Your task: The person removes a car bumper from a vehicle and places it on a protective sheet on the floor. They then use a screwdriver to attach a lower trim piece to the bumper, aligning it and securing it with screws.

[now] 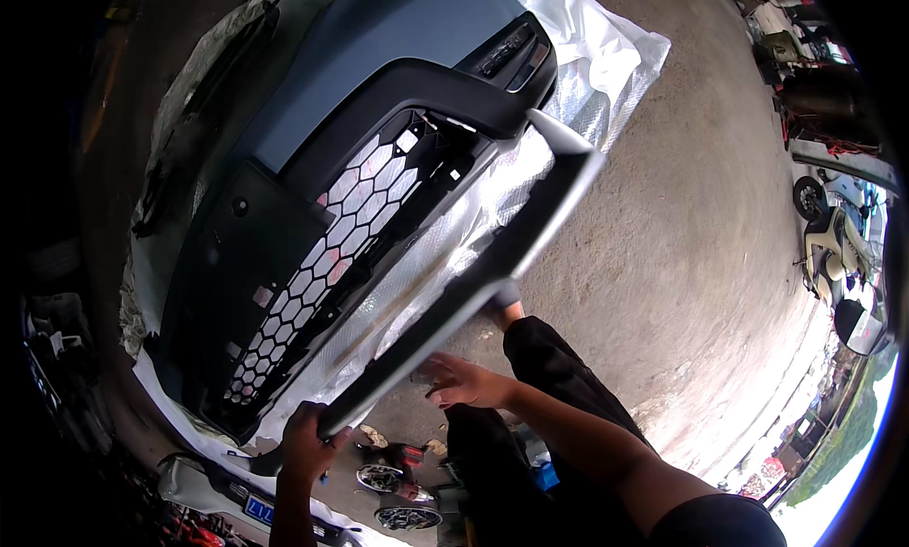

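My left hand (pixel 308 440) is closed round the lower-left end of a long silver-grey bumper trim strip (pixel 464 306), which is lifted at a slant across the view. Beside the strip's near edge my right hand (pixel 466 382) has its fingers apart; whether a fingertip touches the strip I cannot tell. Behind the strip lies a large blue-grey and black car bumper (pixel 369 69) with a honeycomb grille (pixel 350 216).
White wrapping film (pixel 615 60) lies under and around the bumper. Near my feet are a red and black cordless drill (pixel 409 460) and spoked wheel-like parts (pixel 407 517). Another bumper with a blue plate (pixel 258 509) lies lower left. Scooters (pixel 833 239) stand far right.
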